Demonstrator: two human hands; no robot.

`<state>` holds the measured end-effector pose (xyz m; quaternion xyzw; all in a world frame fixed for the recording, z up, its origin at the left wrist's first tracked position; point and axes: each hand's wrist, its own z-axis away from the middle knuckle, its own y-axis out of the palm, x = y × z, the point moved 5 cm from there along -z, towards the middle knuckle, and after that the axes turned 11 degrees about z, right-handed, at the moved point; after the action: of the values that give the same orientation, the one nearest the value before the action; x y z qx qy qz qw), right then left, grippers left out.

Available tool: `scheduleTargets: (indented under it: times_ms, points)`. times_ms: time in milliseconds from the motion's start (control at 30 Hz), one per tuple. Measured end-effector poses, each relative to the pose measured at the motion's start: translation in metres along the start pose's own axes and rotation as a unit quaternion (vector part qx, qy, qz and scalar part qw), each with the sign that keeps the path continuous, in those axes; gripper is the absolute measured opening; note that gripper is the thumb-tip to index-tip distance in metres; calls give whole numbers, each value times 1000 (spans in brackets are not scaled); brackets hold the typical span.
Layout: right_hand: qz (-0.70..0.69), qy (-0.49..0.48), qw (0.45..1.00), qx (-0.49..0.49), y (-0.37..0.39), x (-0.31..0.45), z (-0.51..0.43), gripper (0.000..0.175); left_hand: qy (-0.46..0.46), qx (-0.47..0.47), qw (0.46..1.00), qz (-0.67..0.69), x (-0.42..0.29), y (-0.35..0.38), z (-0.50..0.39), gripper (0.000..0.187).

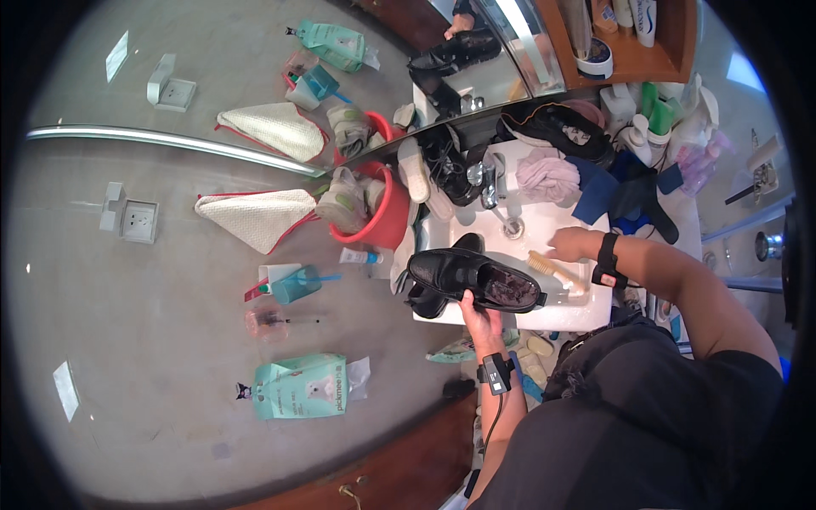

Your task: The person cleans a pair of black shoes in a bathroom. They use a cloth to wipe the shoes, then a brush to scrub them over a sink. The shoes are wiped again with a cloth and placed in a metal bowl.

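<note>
My left hand [482, 317] grips a black leather loafer [446, 271] from the side, its dark lined opening facing up. The loafer is over the near left of a white washbasin [456, 319]. Another black shoe [428, 304] lies beneath it, mostly hidden. My right hand [572, 243] is over the basin's right part; its fingers are partly hidden, so whether it holds anything is unclear. Just beside it, a wooden scrubbing brush [546, 264] with pale bristles rests against the basin. Under the chrome faucet [489, 188], a stream appears to fall towards the drain [511, 227].
A pink cloth [548, 175] and dark blue cloths [594, 185] crowd the back rim. Behind the faucet stands a black lace-up shoe [449, 166]. A red bucket [390, 223] holding light sneakers [344, 204] is at left. Several bottles [637, 137] fill the far right corner.
</note>
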<state>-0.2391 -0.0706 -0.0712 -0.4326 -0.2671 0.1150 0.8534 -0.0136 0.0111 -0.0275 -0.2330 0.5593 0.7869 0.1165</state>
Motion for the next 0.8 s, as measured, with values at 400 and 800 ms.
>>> scheduleTargets:
  times_ms: [400, 800]
  points:
    - [-672, -63, 737, 18, -4, 53, 28, 66, -176, -15, 984, -16, 59, 5, -16, 47]
    - [-93, 126, 984, -80, -54, 44, 58, 76, -204, -76, 918, -331, 95, 1, -132, 92]
